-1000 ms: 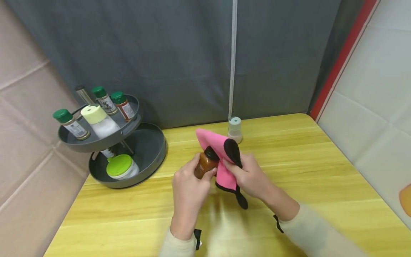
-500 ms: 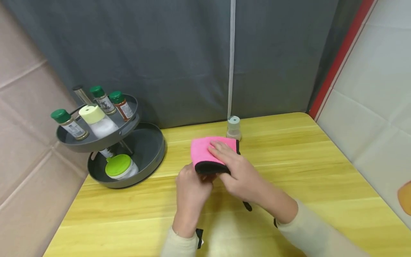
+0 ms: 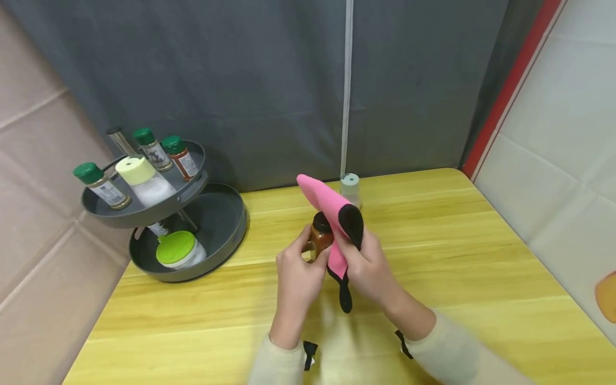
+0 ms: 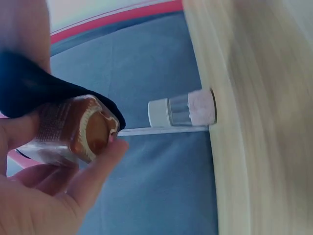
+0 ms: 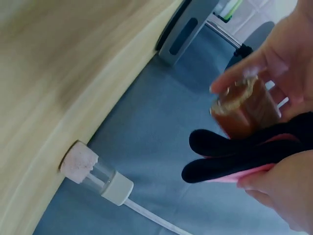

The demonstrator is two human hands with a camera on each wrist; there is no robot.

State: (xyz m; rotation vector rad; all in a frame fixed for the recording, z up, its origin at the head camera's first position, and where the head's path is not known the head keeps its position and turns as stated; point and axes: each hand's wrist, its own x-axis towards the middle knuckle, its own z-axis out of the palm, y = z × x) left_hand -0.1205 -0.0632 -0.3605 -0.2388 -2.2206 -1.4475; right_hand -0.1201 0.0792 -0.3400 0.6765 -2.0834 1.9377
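My left hand [image 3: 298, 278] grips a small spice jar [image 3: 321, 238] with brown contents and a black cap, tilted above the table. Its base [image 4: 98, 131] faces the camera in the left wrist view, with fingers on either side. In my right hand [image 3: 369, 270] is a folded pink cloth [image 3: 324, 199] with black edging, pinched between thumb and fingers. The cloth lies against the right side of the jar and hides part of it. A black loop [image 3: 345, 297] hangs from its lower end.
Behind the hands stands a clear shaker [image 3: 350, 188] with a pale cap and pinkish-white contents. On the left, a two-tier grey rack [image 3: 236, 224] carries green-capped spice jars, a yellow-capped bottle [image 3: 144, 179] and a green-lidded tub [image 3: 177, 248]. A grey curtain [image 3: 269, 96] backs the wooden table.
Half a second ago the cloth covered the jar, with my right hand over it. Now the cloth is lifted and turned to the right, and the jar's cap and body show again.
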